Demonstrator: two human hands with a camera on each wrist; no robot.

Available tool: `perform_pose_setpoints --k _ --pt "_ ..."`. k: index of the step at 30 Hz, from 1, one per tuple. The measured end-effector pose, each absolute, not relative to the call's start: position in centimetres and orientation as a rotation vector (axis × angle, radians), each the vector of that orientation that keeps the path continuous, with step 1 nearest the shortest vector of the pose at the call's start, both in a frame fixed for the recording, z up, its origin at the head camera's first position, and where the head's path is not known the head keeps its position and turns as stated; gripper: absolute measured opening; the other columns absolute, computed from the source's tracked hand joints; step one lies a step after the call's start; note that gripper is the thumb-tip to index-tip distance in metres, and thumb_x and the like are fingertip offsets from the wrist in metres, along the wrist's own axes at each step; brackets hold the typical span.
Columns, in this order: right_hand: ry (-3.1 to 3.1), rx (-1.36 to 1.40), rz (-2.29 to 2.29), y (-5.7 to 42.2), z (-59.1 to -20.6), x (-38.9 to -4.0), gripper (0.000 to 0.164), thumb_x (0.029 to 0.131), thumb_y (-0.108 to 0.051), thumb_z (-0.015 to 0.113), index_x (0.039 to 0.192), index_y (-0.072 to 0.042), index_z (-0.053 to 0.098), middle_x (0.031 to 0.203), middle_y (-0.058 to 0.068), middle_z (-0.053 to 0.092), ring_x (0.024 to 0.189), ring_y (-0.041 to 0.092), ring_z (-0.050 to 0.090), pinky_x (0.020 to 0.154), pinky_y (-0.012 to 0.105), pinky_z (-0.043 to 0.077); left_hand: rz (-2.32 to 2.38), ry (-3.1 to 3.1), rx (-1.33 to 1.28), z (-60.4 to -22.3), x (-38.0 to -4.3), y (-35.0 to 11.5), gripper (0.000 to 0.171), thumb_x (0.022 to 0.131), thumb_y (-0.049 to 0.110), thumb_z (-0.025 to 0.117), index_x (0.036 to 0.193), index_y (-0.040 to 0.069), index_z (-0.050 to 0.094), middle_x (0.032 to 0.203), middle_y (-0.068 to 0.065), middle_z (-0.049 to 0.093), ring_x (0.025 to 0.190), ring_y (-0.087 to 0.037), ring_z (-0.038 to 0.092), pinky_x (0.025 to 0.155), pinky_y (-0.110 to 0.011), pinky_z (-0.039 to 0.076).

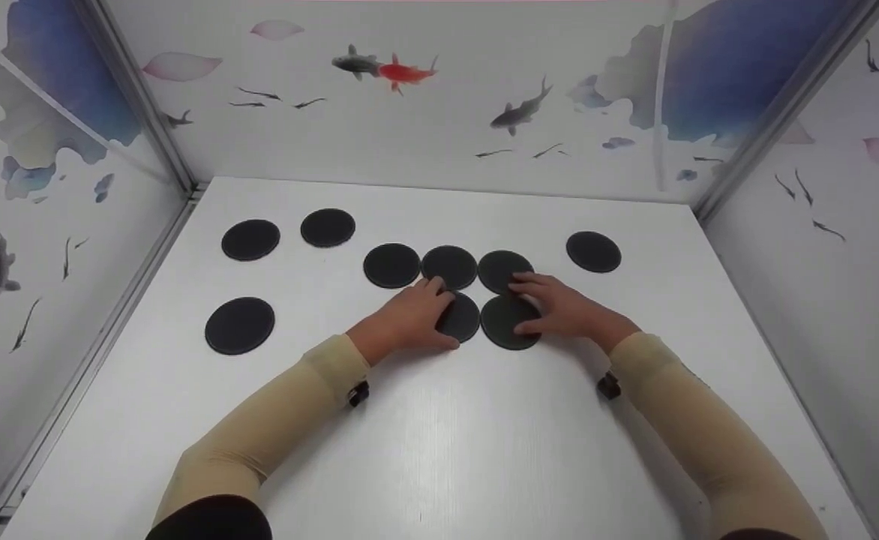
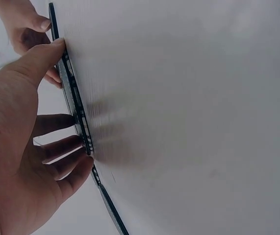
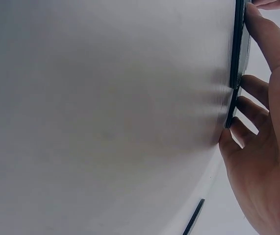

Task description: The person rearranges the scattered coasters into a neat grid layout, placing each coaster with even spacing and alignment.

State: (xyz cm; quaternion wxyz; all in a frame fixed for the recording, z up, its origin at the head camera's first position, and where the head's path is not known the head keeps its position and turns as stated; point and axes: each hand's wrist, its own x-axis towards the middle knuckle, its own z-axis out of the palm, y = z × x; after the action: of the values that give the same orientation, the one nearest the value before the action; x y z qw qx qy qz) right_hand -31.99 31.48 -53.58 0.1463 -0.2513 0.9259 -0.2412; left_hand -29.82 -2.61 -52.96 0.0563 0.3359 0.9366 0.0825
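Observation:
Thin, flat, round black discs lie on a white table. My left hand spans the near middle disc, thumb at its near edge and fingertips at its far side; the left wrist view shows the thumb and fingers along the rim. To the right, my right hand rests on two discs. Its thumb touches the near right disc, while its fingertips reach the far right disc. Behind my left fingers lies another disc, and beside that the leftmost disc of the cluster.
Separate discs lie at the back left, just right of it, at the left and at the back right. Printed panels with fish surround the white table at the back and both sides.

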Motion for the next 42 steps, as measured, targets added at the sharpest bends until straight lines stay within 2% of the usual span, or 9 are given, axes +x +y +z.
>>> perform_pose_setpoints --k 6,16,28,34,38,42 --pt "2.662 -0.73 -0.689 31.4 -53.7 -32.0 0.09 0.094 -0.05 0.089 0.167 -0.012 0.051 0.18 0.007 0.031 0.167 0.04 0.022 0.132 0.062 0.024 0.262 2.839 1.001 -53.0 -29.7 -2.6 0.089 0.093 0.065 0.08 0.156 0.005 0.059 0.145 -0.014 0.054 0.13 -0.029 0.058 0.111 -0.044 0.053" --pt "2.67 -0.713 -0.657 31.5 -53.7 -32.1 0.091 0.094 -0.051 0.088 0.168 -0.015 0.049 0.181 0.004 0.029 0.168 0.037 0.021 0.132 0.06 0.024 0.247 2.834 1.023 -52.6 -29.7 -2.6 0.088 0.093 0.063 0.082 0.154 0.003 0.059 0.143 -0.015 0.054 0.127 -0.028 0.057 0.108 -0.043 0.055" --pt "2.672 -0.754 -0.684 31.5 -53.7 -32.1 0.089 0.096 -0.048 0.088 0.167 -0.012 0.05 0.18 0.008 0.03 0.167 0.04 0.022 0.132 0.061 0.024 0.332 2.813 1.014 -52.3 -30.1 -3.3 0.09 0.092 0.064 0.083 0.155 0.005 0.06 0.14 -0.014 0.056 0.126 -0.028 0.057 0.111 -0.045 0.052" --pt "2.668 -0.744 -0.671 31.4 -53.6 -32.0 0.091 0.095 -0.05 0.087 0.168 -0.012 0.048 0.181 0.007 0.029 0.167 0.039 0.022 0.133 0.059 0.023 0.405 2.834 0.968 -51.6 -30.4 -5.2 0.082 0.095 0.061 0.082 0.153 0.007 0.061 0.145 -0.014 0.057 0.13 -0.031 0.058 0.114 -0.048 0.051" --pt "2.673 -0.734 -0.659 31.4 -53.6 -32.0 0.091 0.095 -0.051 0.087 0.169 -0.014 0.048 0.181 0.006 0.029 0.167 0.037 0.022 0.133 0.059 0.024 0.463 2.853 0.925 -51.2 -30.7 -7.2 0.08 0.097 0.057 0.082 0.154 0.005 0.06 0.15 -0.018 0.056 0.138 -0.035 0.057 0.118 -0.051 0.048" --pt "2.668 -0.724 -0.67 31.4 -53.7 -32.0 0.091 0.094 -0.051 0.088 0.169 -0.015 0.048 0.181 0.005 0.029 0.167 0.036 0.021 0.133 0.059 0.024 0.523 2.872 0.858 -51.2 -31.0 -9.9 0.079 0.098 0.054 0.082 0.155 0.003 0.06 0.15 -0.02 0.055 0.139 -0.036 0.057 0.12 -0.051 0.047"
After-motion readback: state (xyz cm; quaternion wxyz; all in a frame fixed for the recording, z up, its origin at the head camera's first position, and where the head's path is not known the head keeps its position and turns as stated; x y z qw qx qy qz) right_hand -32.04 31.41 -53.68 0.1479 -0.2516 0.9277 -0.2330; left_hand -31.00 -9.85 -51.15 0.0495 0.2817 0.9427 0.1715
